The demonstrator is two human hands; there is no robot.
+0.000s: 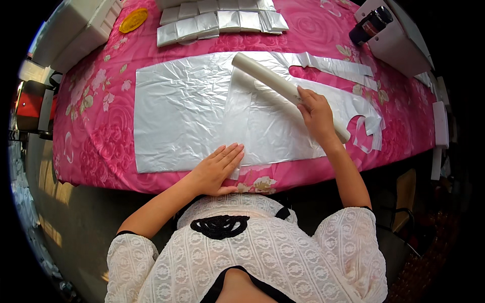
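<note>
A thin, shiny white plastic apron (177, 111) lies spread across the table, its cut-out strap ends at the right. My left hand (217, 169) rests flat on the near edge of the plastic, fingers stretched out and close to a fold line. My right hand (318, 113) is wrapped around a long pale tube (268, 77) that slants over the right half of the apron, from the far middle down to the near right. The palm side of my right hand is hidden.
A pink flowered cloth (96, 121) covers the table. Several folded plastic packets (202, 25) lie in rows at the far side. A yellow oval object (133, 20) lies far left, near a white box (76, 38). A dark bottle (371, 25) stands far right beside another white box (396, 43).
</note>
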